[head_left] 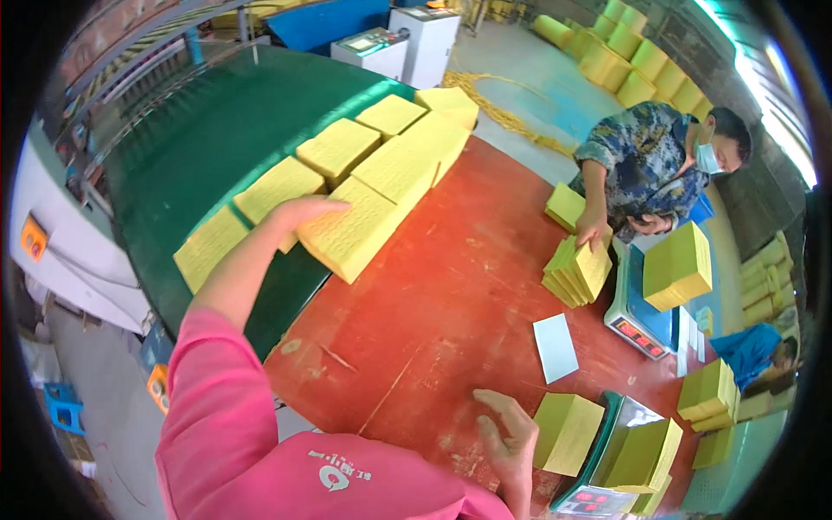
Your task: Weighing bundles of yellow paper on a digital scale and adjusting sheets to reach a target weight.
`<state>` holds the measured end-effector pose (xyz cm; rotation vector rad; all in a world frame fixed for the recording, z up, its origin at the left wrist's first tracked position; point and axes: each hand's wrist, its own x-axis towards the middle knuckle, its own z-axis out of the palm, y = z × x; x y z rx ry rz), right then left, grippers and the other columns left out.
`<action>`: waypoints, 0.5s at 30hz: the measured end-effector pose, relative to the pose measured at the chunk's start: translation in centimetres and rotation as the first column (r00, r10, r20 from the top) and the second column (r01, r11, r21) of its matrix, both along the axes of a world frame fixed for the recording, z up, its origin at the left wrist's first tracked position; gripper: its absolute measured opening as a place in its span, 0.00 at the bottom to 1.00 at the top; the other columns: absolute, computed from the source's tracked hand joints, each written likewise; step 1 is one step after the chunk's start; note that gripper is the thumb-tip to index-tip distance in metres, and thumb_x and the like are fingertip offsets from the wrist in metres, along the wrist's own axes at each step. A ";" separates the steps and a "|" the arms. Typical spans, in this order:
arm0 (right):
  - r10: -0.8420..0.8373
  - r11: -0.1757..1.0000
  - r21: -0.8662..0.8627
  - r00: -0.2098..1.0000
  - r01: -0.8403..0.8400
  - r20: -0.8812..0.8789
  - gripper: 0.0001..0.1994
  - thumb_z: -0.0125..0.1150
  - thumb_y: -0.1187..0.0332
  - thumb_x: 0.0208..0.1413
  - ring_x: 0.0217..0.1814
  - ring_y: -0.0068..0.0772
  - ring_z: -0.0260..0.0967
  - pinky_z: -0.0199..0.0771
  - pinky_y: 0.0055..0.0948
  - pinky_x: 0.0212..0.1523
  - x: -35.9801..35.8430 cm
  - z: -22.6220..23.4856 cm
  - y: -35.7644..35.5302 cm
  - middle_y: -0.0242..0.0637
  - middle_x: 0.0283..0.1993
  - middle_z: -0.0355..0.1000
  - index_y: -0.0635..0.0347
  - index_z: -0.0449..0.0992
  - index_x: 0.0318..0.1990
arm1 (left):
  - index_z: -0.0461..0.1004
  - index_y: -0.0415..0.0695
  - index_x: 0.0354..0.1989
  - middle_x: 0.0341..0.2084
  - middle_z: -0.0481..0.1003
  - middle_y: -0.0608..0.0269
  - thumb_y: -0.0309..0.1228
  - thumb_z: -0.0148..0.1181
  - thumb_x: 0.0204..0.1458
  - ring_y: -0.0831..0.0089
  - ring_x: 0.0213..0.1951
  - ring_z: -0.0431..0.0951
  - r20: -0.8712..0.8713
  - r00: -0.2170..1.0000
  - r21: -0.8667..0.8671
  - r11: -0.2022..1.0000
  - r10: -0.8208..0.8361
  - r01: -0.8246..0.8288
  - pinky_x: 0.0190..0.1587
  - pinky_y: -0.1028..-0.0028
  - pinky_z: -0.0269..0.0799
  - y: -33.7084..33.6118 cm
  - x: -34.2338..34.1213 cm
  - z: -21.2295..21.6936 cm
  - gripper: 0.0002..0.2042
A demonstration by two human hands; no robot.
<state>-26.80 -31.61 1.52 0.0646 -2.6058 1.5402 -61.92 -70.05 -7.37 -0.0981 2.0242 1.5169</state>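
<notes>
Left hand: palm down, fingers stretched over the top of a yellow rectangular block of paper-like sheets and touching it. Thumb out of sight; cannot tell whether the block is gripped or merely touched. The block stands at the near end of the right-hand line of two, over the edge between a smooth dark-green flat bed on the left and a worn red tabletop on the right. Similar yellow blocks form the left-hand line, on the green bed.

Right hand: near edge of the red tabletop, fingers loosely bent and parted, grasping nothing. Just to its right, a second yellow rectangular block; contact cannot be told. Right of that, a green-framed weighing scale with a red-lit display, a yellow block on top.

Far right side: co-worker in blue camouflage clothing, one hand on a fanned group of thin yellow bundles. Beside it, a blue-topped weighing scale bearing a large yellow block. White rectangular sheet lies on the red tabletop, between the fanned bundles and the right hand.
</notes>
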 end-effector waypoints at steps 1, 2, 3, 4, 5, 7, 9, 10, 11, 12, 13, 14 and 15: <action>-0.015 1.000 0.002 1.000 0.015 0.002 0.14 0.63 0.78 0.50 0.52 0.46 0.75 0.74 0.35 0.53 -0.5 -0.1 -0.5 0.49 0.49 0.76 0.66 0.78 0.47 | 0.72 0.40 0.56 0.49 0.77 0.59 0.51 0.63 0.52 0.71 0.49 0.77 0.004 1.000 0.043 0.999 -0.014 0.014 0.53 0.71 0.69 -0.3 -0.1 -0.1 0.30; 0.008 1.000 0.013 1.000 -0.009 0.027 0.14 0.63 0.78 0.50 0.52 0.46 0.75 0.74 0.34 0.53 -1.0 -0.2 -1.0 0.50 0.49 0.76 0.66 0.78 0.47 | 0.72 0.40 0.56 0.49 0.77 0.59 0.51 0.63 0.52 0.71 0.49 0.77 0.010 1.000 0.044 0.999 -0.029 0.029 0.53 0.71 0.69 0.1 0.0 0.1 0.30; 0.036 0.999 0.020 0.998 -0.037 0.051 0.15 0.64 0.78 0.50 0.52 0.46 0.75 0.74 0.33 0.52 -1.3 -0.3 -1.4 0.51 0.49 0.76 0.66 0.78 0.47 | 0.73 0.41 0.56 0.48 0.77 0.59 0.51 0.64 0.52 0.71 0.48 0.77 0.039 0.992 0.022 0.993 -0.118 0.117 0.52 0.71 0.70 0.7 0.2 0.4 0.30; 0.031 0.999 0.019 0.998 -0.032 0.050 0.15 0.64 0.78 0.50 0.52 0.46 0.75 0.74 0.33 0.52 -1.5 -0.2 -1.7 0.51 0.49 0.76 0.66 0.78 0.47 | 0.73 0.41 0.56 0.47 0.78 0.60 0.52 0.64 0.51 0.71 0.47 0.78 0.064 0.978 0.003 0.980 -0.200 0.200 0.52 0.71 0.71 1.3 0.5 0.6 0.30; 0.054 0.998 0.032 0.997 -0.056 0.049 0.16 0.63 0.78 0.49 0.52 0.45 0.75 0.73 0.33 0.53 -1.6 -0.2 -2.0 0.50 0.49 0.76 0.67 0.77 0.48 | 0.74 0.41 0.55 0.46 0.78 0.60 0.52 0.65 0.51 0.72 0.46 0.78 0.043 0.948 -0.075 0.945 -0.316 0.319 0.51 0.71 0.72 2.4 0.7 0.2 0.30; 0.076 0.996 0.041 0.996 -0.078 0.043 0.17 0.63 0.78 0.48 0.53 0.44 0.74 0.73 0.33 0.54 -1.7 -0.1 -2.2 0.50 0.49 0.76 0.67 0.77 0.48 | 0.73 0.39 0.56 0.47 0.78 0.61 0.49 0.66 0.51 0.73 0.46 0.78 0.151 0.863 -0.048 0.868 -0.482 0.494 0.49 0.71 0.74 6.3 2.5 -0.4 0.30; 0.137 0.983 0.137 0.987 -0.125 -0.081 0.21 0.64 0.76 0.48 0.55 0.49 0.73 0.73 0.36 0.54 -1.4 -0.2 -2.1 0.52 0.53 0.73 0.67 0.74 0.52 | 0.73 0.41 0.56 0.43 0.79 0.63 0.50 0.65 0.52 0.73 0.41 0.80 0.199 0.707 -0.026 0.718 -0.678 0.696 0.46 0.71 0.75 11.2 6.0 -1.1 0.29; 0.128 0.984 0.132 0.988 -0.116 -0.088 0.21 0.64 0.76 0.48 0.55 0.49 0.73 0.73 0.36 0.54 -1.1 -0.3 -1.8 0.52 0.53 0.73 0.67 0.74 0.52 | 0.73 0.44 0.57 0.44 0.79 0.62 0.52 0.65 0.51 0.72 0.43 0.79 0.155 0.612 -0.081 0.607 -0.776 0.790 0.47 0.69 0.75 14.2 8.4 -0.4 0.30; 0.136 0.964 0.246 0.981 -0.098 -0.142 0.24 0.66 0.74 0.48 0.57 0.51 0.71 0.73 0.39 0.55 -0.9 -0.6 -1.3 0.52 0.55 0.72 0.66 0.72 0.55 | 0.73 0.46 0.57 0.45 0.79 0.59 0.53 0.65 0.50 0.69 0.45 0.79 0.089 0.477 -0.207 0.452 -0.874 0.867 0.48 0.66 0.74 17.3 10.2 -2.0 0.31; 0.139 0.933 0.355 0.972 -0.064 -0.190 0.27 0.67 0.71 0.48 0.58 0.53 0.70 0.72 0.41 0.55 -0.7 -1.1 -0.5 0.52 0.57 0.71 0.65 0.70 0.58 | 0.72 0.46 0.58 0.46 0.79 0.57 0.53 0.65 0.48 0.67 0.46 0.78 0.022 0.400 -0.193 0.389 -0.916 0.901 0.48 0.66 0.74 20.2 13.1 -0.7 0.32; 0.132 0.935 0.351 0.972 -0.056 -0.196 0.27 0.67 0.71 0.48 0.58 0.53 0.70 0.72 0.41 0.55 -0.5 -1.5 0.2 0.52 0.57 0.71 0.65 0.70 0.58 | 0.72 0.46 0.58 0.46 0.79 0.56 0.53 0.66 0.47 0.66 0.48 0.78 -0.046 0.325 -0.182 0.328 -0.945 0.927 0.49 0.65 0.73 22.5 16.1 0.8 0.32; 0.147 0.910 0.410 0.976 -0.069 -0.161 0.30 0.68 0.68 0.47 0.60 0.54 0.69 0.71 0.43 0.57 -0.3 -2.0 1.1 0.52 0.58 0.70 0.65 0.68 0.59 | 0.73 0.47 0.57 0.46 0.79 0.54 0.52 0.66 0.46 0.63 0.48 0.78 -0.105 0.203 -0.273 0.224 -0.974 0.935 0.48 0.64 0.73 25.3 18.3 -0.3 0.32; 0.165 0.882 0.463 0.978 -0.090 -0.125 0.32 0.69 0.64 0.47 0.61 0.56 0.67 0.70 0.44 0.58 0.2 -2.8 2.0 0.52 0.58 0.69 0.64 0.66 0.61 | 0.74 0.47 0.56 0.46 0.79 0.52 0.51 0.67 0.44 0.61 0.48 0.78 -0.147 0.079 -0.367 0.128 -0.986 0.921 0.48 0.63 0.73 27.0 20.0 -1.1 0.31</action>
